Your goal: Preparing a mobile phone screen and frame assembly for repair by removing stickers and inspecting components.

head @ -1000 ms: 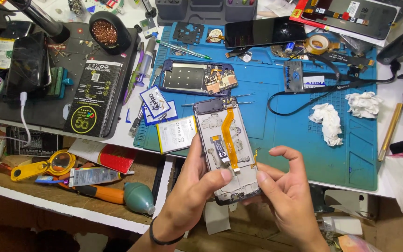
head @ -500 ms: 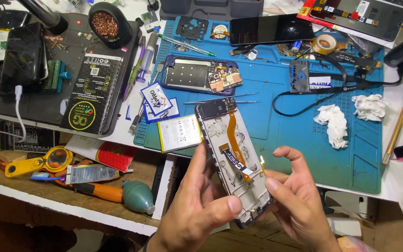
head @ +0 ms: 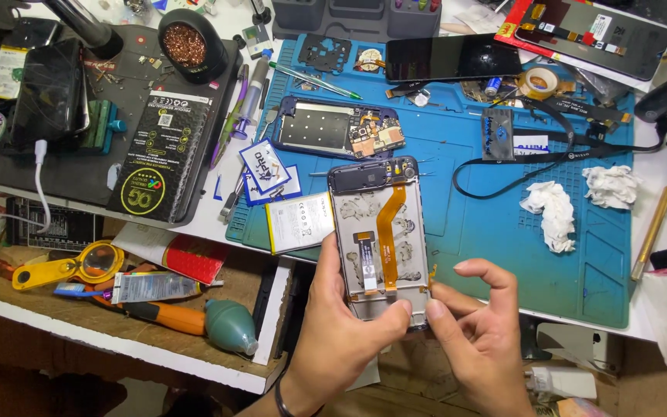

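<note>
Head view | left hand (head: 349,332) grips open phone (head: 380,239), held up over near edge of blue mat (head: 580,286) | right hand (head: 472,340) pinches its bottom right corner | step: looks like freeing orange strip (head: 390,232) | next: needs soft, tiny pull

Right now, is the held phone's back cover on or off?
Off. The phone frame in the left hand shows its bare inside and an orange flex cable.

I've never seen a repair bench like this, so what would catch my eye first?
First, the opened phone frame with its orange ribbon cable, held up at centre by the left hand and right hand. Behind it lies a blue work mat strewn with parts, including another opened phone.
</note>
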